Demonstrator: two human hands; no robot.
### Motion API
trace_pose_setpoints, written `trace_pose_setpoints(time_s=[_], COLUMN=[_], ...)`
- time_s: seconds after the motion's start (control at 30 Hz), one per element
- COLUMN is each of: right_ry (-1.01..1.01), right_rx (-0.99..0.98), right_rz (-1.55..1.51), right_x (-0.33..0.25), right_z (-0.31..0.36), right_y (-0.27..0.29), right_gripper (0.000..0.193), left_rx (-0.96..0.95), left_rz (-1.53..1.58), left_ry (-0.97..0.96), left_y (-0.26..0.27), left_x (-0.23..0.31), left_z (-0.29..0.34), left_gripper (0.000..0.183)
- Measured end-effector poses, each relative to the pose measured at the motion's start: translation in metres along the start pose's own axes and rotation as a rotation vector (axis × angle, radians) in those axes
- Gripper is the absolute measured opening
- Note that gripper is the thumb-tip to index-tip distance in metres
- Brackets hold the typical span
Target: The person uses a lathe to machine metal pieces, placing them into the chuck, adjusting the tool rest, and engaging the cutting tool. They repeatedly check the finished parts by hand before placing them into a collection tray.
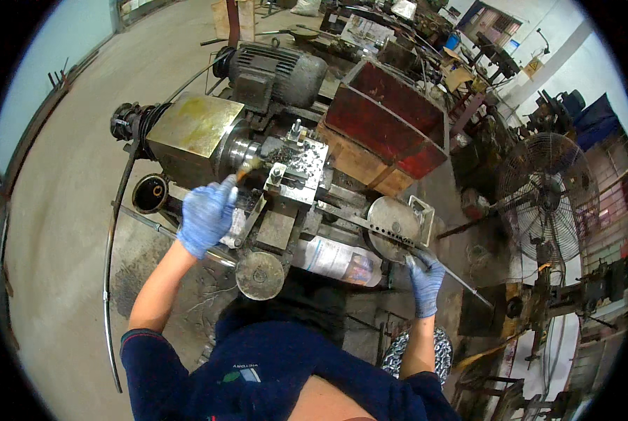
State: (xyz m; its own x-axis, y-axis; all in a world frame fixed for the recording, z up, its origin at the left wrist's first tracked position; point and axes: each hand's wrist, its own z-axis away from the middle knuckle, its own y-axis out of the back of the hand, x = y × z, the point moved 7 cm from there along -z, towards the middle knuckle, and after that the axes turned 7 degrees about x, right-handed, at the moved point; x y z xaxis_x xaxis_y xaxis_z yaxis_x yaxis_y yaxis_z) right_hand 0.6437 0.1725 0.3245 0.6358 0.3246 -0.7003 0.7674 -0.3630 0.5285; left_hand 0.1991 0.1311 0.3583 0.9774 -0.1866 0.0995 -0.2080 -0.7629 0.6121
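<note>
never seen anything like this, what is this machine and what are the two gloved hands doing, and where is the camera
The camera sits on the person's head and looks down, so the picture curves at its rim and the forearms come in from below. The machine is a small metal lathe in a workshop: a grey electric motor at the back, a boxy yellowish headstock on the left, and a tool block covered in dark metal chips. The left hand, in a blue glove, holds a small brush with its tip near the chuck. The right hand, also gloved, grips a long metal lever that runs across a round perforated disc. A plastic bottle lies on its side at the front, beside a round handwheel. A red metal box stands behind, and a floor fan at the right.
</note>
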Motion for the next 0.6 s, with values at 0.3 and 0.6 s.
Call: trace_pose_setpoints(time_s=[0.3, 0.6], right_ry=[-0.152, -0.789], right_rx=[0.150, 0.287], right_rz=[0.153, 0.407], right_x=[0.053, 0.166], right_z=[0.038, 0.130], right_y=[0.050, 0.170], right_gripper=[0.026, 0.040], left_rx=[0.145, -0.290], left_rz=[-0.092, -0.002], left_ry=[0.095, 0.337], left_y=[0.017, -0.007], left_x=[-0.071, -0.117], left_z=[-0.042, -0.022], left_gripper=[0.022, 0.046])
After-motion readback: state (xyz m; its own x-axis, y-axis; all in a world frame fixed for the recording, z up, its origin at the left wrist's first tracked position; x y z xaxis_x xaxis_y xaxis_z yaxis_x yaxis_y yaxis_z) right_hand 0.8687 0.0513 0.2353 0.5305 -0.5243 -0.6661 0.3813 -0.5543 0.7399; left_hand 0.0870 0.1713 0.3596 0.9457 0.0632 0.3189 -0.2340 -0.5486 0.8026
